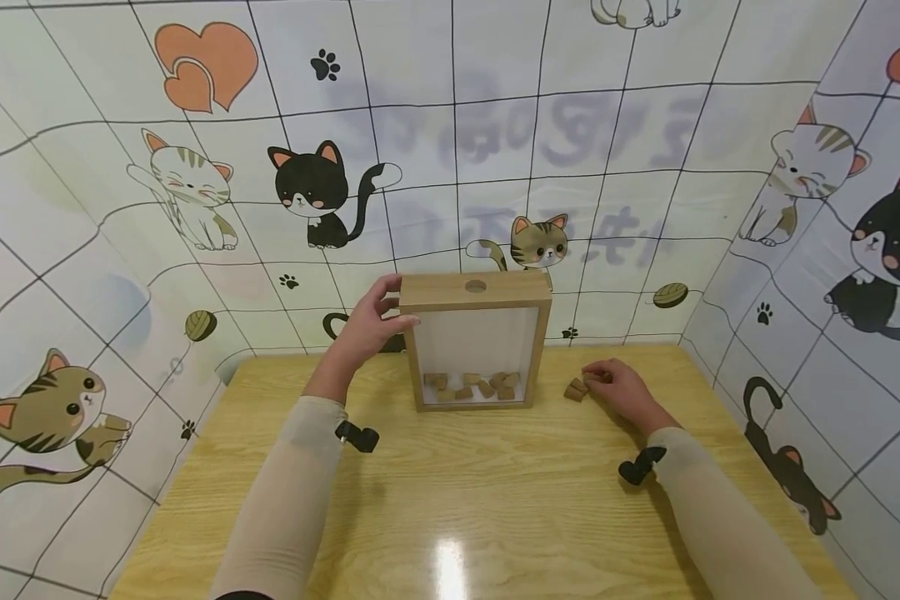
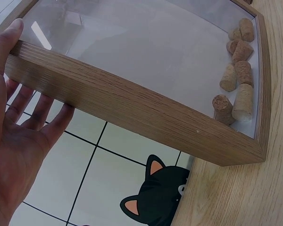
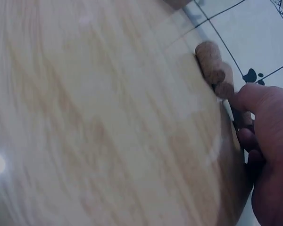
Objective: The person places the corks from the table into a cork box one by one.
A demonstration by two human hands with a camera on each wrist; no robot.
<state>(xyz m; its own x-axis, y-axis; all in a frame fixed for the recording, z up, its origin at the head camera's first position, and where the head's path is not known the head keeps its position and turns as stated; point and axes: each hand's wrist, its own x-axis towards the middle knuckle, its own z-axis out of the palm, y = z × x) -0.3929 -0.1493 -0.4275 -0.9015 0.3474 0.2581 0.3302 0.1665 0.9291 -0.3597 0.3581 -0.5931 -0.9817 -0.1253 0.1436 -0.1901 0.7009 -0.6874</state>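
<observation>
A shallow wooden box with a clear front point(image 1: 474, 342) stands upright on the table, a round hole point(image 1: 476, 286) in its top. Several corks point(image 2: 243, 73) lie along its bottom inside. My left hand point(image 1: 371, 323) grips the box's upper left side, thumb on the front frame and fingers point(image 2: 56, 127) along the side and back. To the right of the box, my right hand point(image 1: 621, 390) is at a small group of corks point(image 1: 576, 389) on the table. Its curled thumb and fingers pinch what looks like another cork point(image 3: 245, 118), mostly hidden by the hand. Two corks point(image 3: 210, 61) lie just beyond the fingertips.
The wood-grain table point(image 1: 450, 483) reaches back to a white wall covering point(image 1: 495, 150) with grid lines and cartoon cats. The box stands near the table's back edge. A black strap device point(image 1: 357, 436) sits on the left wrist and another point(image 1: 642, 465) on the right.
</observation>
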